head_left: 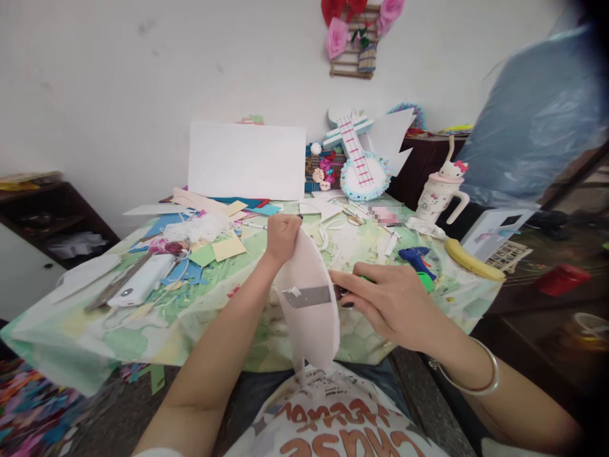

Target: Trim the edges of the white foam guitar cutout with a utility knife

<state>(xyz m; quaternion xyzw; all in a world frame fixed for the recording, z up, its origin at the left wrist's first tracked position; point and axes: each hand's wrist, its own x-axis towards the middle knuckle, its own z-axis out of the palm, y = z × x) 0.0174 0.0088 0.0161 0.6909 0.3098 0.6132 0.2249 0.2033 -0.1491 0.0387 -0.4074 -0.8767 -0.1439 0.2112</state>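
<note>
My left hand (pixel 281 236) is closed on the top edge of a curved white foam sheet (pixel 309 317) and holds it upright over my lap. My right hand (pixel 387 298) grips a utility knife with a green handle. Its grey blade (pixel 307 296) lies flat against the sheet's face, pointing left. A thin strip of the sheet hangs down at its bottom end.
A table with a green patterned cloth (pixel 95 330) carries paper scraps, a white power bank (pixel 143 279), scissors (pixel 353 218), a blue glue gun (pixel 416 259), a banana (pixel 471 260) and a cat-themed cup (pixel 440 190). A white board (pixel 246 160) leans on the wall.
</note>
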